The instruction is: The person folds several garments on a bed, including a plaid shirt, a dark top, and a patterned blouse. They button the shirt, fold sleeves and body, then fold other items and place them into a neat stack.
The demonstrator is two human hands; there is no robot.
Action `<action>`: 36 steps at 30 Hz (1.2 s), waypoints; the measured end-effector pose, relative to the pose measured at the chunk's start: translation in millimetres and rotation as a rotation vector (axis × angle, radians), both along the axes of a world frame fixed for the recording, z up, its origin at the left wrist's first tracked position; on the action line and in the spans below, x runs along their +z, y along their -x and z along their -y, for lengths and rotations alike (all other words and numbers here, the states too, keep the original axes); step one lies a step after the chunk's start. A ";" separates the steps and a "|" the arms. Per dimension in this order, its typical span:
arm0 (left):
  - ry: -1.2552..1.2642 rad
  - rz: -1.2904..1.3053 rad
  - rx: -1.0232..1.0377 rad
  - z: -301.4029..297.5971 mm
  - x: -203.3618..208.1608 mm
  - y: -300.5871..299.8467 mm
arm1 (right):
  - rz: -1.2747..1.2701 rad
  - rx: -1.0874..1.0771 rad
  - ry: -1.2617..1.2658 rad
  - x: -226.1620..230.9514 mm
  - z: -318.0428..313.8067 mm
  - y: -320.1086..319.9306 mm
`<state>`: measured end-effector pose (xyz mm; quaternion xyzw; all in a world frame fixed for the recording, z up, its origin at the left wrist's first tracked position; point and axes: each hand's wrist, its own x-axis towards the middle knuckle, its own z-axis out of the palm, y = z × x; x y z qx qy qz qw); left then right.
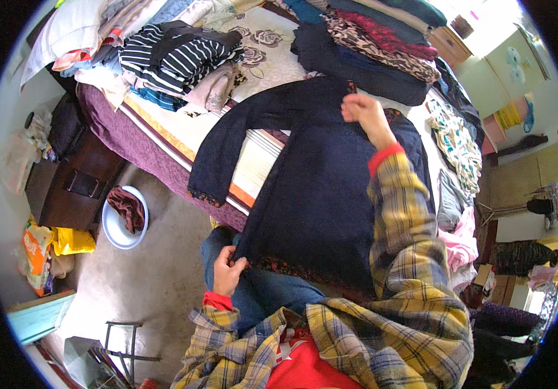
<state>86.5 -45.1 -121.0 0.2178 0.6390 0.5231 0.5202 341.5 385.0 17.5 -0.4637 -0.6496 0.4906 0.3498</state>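
Observation:
A dark navy long-sleeved top (324, 194) lies spread over the bed's near edge, its hem hanging toward my lap. Patterned reddish trim shows at the hem, cuff and neck. One sleeve bends out to the left, its cuff near the bed's edge. My left hand (227, 271) is closed in a pinch on the hem's left corner. Up by the neckline, my right hand (364, 117) has its fingers curled over the upper part of the top. Whether cloth is caught in those fingers is hidden.
Striped clothes (178, 58) lie heaped at the bed's far left. Folded dark and leopard-print garments (373, 55) are stacked at the back. A patterned white-green cloth (454, 146) and pink cloth (460, 236) lie at right. On the floor sits a basin (125, 240) holding brown cloth.

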 end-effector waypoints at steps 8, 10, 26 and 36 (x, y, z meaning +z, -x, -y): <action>0.002 0.246 -0.056 -1.6 20.6 15.8 | 0.594 0.167 0.031 -29.4 -110.5 106.4; -0.017 0.295 -0.040 -0.6 21.1 18.4 | 0.762 0.191 -0.108 -37.6 -108.1 122.0; -0.484 -0.578 -0.549 -14.0 82.5 -27.5 | -0.318 -0.010 -0.025 4.0 -108.6 65.8; -0.640 -0.771 -0.809 -23.0 63.9 -105.1 | -0.779 -0.142 0.084 -48.5 -86.4 -109.6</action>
